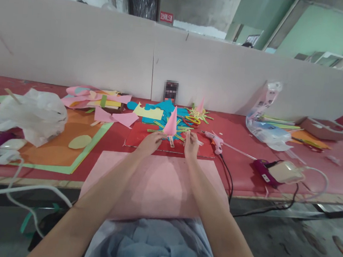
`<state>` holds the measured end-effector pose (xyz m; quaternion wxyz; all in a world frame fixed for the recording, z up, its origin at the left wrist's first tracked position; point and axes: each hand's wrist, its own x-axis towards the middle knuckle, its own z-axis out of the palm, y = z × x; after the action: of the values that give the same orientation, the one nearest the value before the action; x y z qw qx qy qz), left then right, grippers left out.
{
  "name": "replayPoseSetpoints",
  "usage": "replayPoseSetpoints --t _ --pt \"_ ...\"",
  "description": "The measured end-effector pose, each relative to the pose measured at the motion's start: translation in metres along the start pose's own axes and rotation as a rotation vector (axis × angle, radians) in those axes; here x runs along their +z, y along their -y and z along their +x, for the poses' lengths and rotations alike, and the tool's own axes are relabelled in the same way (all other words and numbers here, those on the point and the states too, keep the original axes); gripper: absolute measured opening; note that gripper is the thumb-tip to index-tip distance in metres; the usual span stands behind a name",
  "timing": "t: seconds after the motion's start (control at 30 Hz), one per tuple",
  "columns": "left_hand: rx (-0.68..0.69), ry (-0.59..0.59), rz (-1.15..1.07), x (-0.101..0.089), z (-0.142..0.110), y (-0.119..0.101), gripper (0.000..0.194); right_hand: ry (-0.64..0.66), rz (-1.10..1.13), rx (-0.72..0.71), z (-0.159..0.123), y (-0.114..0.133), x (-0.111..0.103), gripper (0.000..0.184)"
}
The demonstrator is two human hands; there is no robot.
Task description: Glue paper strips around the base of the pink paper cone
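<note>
A pink paper cone (171,124) stands upright with narrow yellow-green paper strips (159,124) spread around its base. My left hand (152,141) is closed at the cone's lower left edge, fingertips pinched on it. To the right of the cone, my right hand (191,145) is closed, thumb and fingers pinched together near the strip ends; what lies between them is too small to make out. Beneath both hands is a red board (134,137). A pink glue gun (215,142) lies just right of my right hand, and yellow-handled scissors (193,120) rest behind it.
Another pink cone with strips (200,106) stands at the back. Blue paper (169,108) and pink scraps (125,119) lie around it. A pink sheet (157,175) covers the front edge. Plastic bags (36,111), power strips (268,172) with cords, and a pink basket (326,129) flank the workspace.
</note>
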<state>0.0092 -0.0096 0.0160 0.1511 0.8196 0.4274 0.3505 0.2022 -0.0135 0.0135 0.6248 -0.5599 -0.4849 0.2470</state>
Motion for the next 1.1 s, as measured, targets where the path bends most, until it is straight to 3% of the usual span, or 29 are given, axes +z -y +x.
replayPoseSetpoints --t 0.27,0.5,0.63,0.8,1.1 --pt "-0.092 -0.092 0.005 -0.004 0.001 0.001 0.028 0.026 0.042 -0.146 -0.005 -0.008 0.007 0.034" --pt "-0.120 0.020 0.085 0.000 0.000 0.004 0.031 0.004 -0.219 -0.208 -0.006 -0.012 0.000 0.026" --pt "-0.105 -0.008 0.053 -0.002 -0.001 0.001 0.031 -0.060 -0.447 -0.242 -0.005 -0.014 -0.003 0.020" --pt "-0.120 -0.105 0.023 -0.005 -0.002 -0.002 0.026 0.034 -0.638 -0.215 -0.005 -0.016 -0.002 0.018" --pt "-0.246 -0.263 0.022 -0.007 -0.003 0.006 0.027 0.096 -0.364 -0.154 -0.005 -0.021 -0.001 0.019"
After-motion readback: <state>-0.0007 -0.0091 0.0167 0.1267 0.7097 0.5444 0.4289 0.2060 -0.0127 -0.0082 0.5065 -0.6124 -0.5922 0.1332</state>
